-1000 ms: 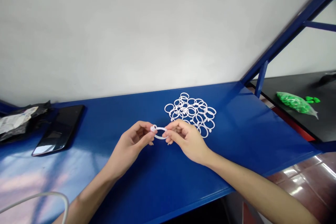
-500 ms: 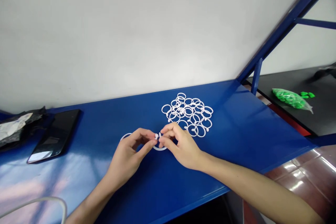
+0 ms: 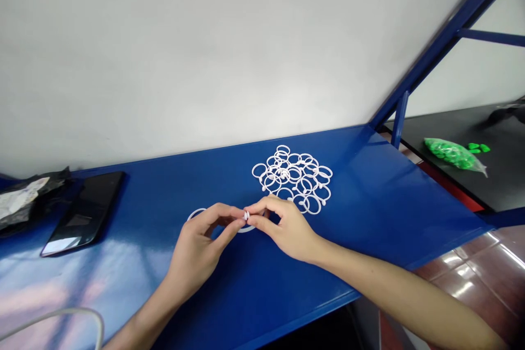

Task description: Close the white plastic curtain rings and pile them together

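Note:
Above the blue table, a thin white ring (image 3: 246, 229) is held between both hands, its lower curve showing beneath the fingers. My left hand (image 3: 199, 246) pinches one small white end piece of the ring with thumb and forefinger. Against it, my right hand (image 3: 289, 227) pinches the other end piece. The two knob-like pieces meet at the fingertips, though whether they are joined I cannot tell. Just beyond my right hand lies a loose pile of similar white rings (image 3: 294, 175), several with small white knobs. Another white ring (image 3: 195, 211) lies partly hidden behind my left hand.
A dark tablet or phone (image 3: 84, 213) and a black plastic package (image 3: 30, 199) lie on the blue table (image 3: 311, 279) at left. A white cable (image 3: 69, 310) curves at lower left. On a black table at right rests a clear bag of green pieces (image 3: 453, 154).
My right hand has moved slightly left, and the gap between the ring's two end pieces has closed. The pile of rings has stayed put.

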{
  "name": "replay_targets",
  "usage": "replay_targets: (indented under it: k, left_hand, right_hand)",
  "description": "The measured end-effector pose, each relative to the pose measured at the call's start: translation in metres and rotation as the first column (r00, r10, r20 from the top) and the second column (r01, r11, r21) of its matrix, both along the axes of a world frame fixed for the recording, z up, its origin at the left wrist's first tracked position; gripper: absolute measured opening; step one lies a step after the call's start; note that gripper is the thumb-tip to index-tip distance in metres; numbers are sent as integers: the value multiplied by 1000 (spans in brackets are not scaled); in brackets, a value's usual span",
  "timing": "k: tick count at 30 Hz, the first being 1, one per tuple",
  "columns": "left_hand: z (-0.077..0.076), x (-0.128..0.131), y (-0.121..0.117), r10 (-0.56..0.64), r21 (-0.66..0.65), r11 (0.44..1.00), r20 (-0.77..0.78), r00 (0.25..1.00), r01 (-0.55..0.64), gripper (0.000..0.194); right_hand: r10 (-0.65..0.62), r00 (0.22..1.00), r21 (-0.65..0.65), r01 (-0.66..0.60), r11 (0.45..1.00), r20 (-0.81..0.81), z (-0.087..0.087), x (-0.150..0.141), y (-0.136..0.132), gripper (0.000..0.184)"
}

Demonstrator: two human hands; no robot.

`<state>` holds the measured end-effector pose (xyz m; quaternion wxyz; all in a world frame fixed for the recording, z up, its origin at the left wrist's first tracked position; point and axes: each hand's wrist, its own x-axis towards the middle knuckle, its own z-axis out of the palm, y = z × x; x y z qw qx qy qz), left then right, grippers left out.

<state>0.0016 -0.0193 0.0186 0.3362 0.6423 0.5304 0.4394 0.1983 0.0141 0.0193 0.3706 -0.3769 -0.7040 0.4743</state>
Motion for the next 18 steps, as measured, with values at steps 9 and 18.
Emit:
replay_targets:
  k: [9,18]
  left_hand:
    - [-10,3,-4,-54,289,956,-8,998,54,15]
    - [-1,-9,3,-96,374,907,-264,960,193,10]
  right_hand:
    - [33,995,114,-22,993,-92,-6,3,-1,5]
    - [37,995,346,-67,936,90,0,8,6,7]
